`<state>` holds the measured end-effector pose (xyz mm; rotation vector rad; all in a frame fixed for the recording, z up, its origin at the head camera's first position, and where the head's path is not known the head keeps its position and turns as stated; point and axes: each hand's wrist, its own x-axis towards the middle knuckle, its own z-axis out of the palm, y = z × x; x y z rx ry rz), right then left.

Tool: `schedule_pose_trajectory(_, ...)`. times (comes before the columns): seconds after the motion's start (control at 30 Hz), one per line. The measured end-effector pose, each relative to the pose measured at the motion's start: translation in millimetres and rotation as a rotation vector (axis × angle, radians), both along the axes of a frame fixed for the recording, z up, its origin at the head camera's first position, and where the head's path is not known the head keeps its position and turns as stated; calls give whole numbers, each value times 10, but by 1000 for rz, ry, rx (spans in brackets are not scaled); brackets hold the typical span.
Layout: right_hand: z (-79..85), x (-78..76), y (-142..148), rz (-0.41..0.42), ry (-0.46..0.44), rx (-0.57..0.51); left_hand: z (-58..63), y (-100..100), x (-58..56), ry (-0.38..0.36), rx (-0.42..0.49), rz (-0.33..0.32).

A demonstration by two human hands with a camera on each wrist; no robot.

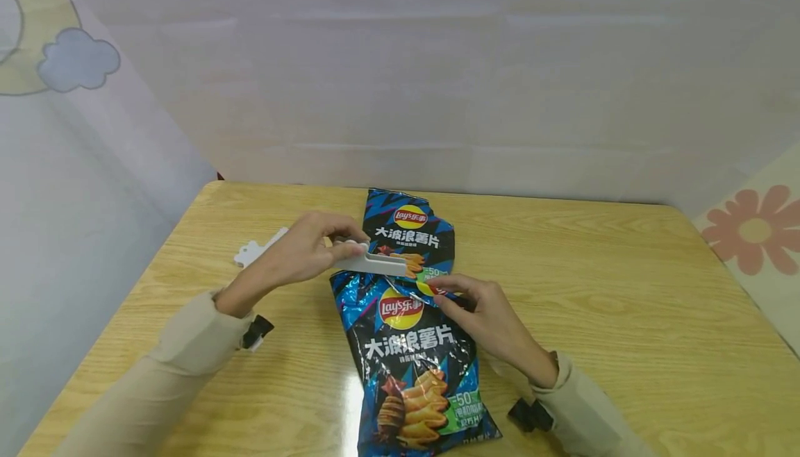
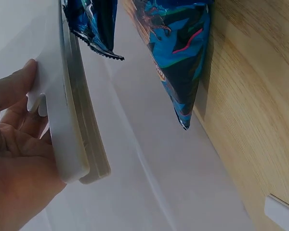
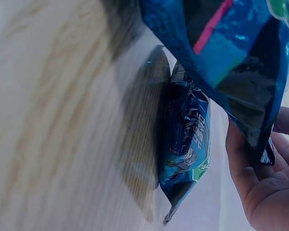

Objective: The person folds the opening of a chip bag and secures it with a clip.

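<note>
A: Which step's running?
B: Positioning the clip, I'd guess. Left hand is pinching the white clip near the front chip bag's top edge; right hand is pinching its corner. Rear bag is lying behind.
A: Next?
B: Probably calling for guiding the clip over that edge.

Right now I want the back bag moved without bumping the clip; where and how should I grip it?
Probably pinch the back bag by its right edge, from the right: that edge shows, while the clip and left hand partly hide its left.
</note>
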<state>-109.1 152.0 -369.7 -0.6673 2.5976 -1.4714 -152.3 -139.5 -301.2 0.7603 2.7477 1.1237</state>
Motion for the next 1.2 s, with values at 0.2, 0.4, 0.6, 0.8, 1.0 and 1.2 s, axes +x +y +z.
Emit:
schedule_pose_trajectory(0.2,-2,9,-8,12,5,-16,9,58,9,-15,9,-45)
schedule_pose_trajectory(0.4,1,28,-18,11,21,-6,-2,114,23,-57,4,-54)
schedule_pose_trajectory(0.6,8,36,-28,7,19,-6,-10,152,39,-85,2,-90)
schedule_pose_trajectory(0.8,-1,35,-25,6,17,2,-40,145,16,-84,-11,-122)
schedule_pose_trajectory(1.0,-13,28,2,22,-11,-9,-30,145,16,-100,-41,-123)
schedule_pose_trajectory(1.2,-25,36,75,21,-51,1,-48,113,-9,-116,-65,-148)
